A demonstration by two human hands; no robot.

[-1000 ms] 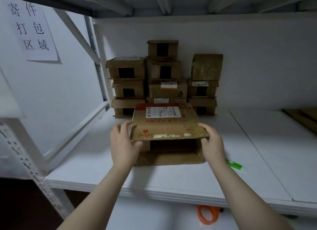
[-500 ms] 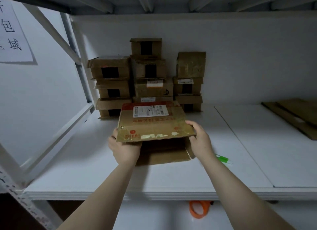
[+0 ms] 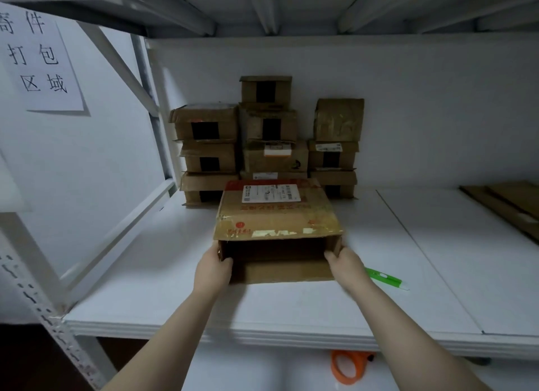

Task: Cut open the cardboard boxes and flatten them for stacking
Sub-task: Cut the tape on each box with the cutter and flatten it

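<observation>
White shelf [image 3: 145, 274], paper sign [image 3: 40, 63] at upper left; taped cartons [image 3: 262, 145] stacked centre rear. Left hand [image 3: 213, 269] and right hand [image 3: 345, 266] clasp the open box [image 3: 277, 212] by its side walls, frame centre.

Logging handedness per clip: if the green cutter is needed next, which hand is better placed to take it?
Probably the right hand. The cutter lies on the shelf just beside it, while the left hand grips the box on its far side.
</observation>
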